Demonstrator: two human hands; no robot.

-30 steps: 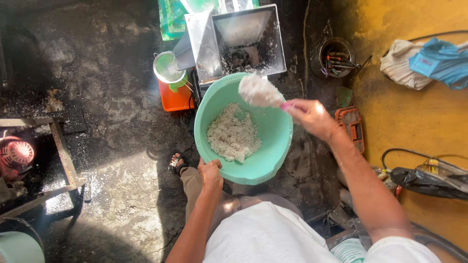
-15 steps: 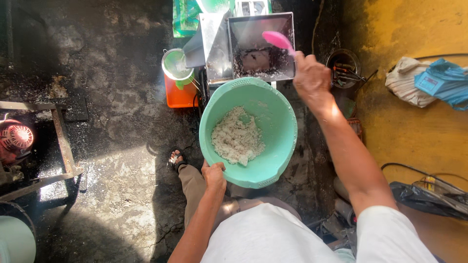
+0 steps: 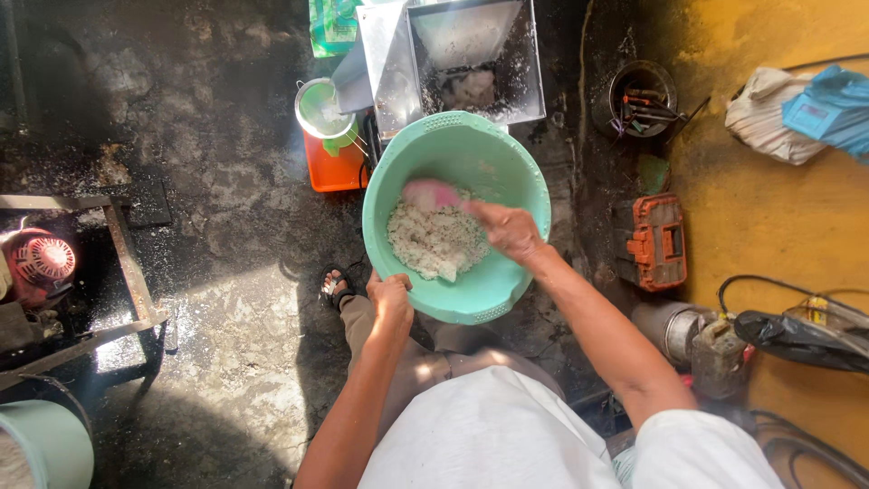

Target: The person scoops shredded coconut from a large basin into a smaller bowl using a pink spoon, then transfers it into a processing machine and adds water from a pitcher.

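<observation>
A large mint-green plastic basin [image 3: 507, 172] sits tilted in front of me with a heap of white grated stuff [image 3: 436, 243] in its bottom. My left hand [image 3: 391, 294] grips the basin's near rim. My right hand [image 3: 510, 229] is inside the basin and holds a pink scoop [image 3: 431, 194] that touches the white heap. Just beyond the basin stands a metal hopper box [image 3: 471, 59] with white residue inside.
A small green-lined metal cup [image 3: 322, 109] rests on an orange block [image 3: 331, 168] to the left of the hopper. A red motor [image 3: 41, 260] in a metal frame is at far left. An orange tool box [image 3: 659, 241], a tin of tools [image 3: 641, 94] and cloths [image 3: 797, 109] lie right.
My right hand came back from the metal hopper and lowered the pink scoop into the basin onto the white heap. My left hand stayed on the rim.
</observation>
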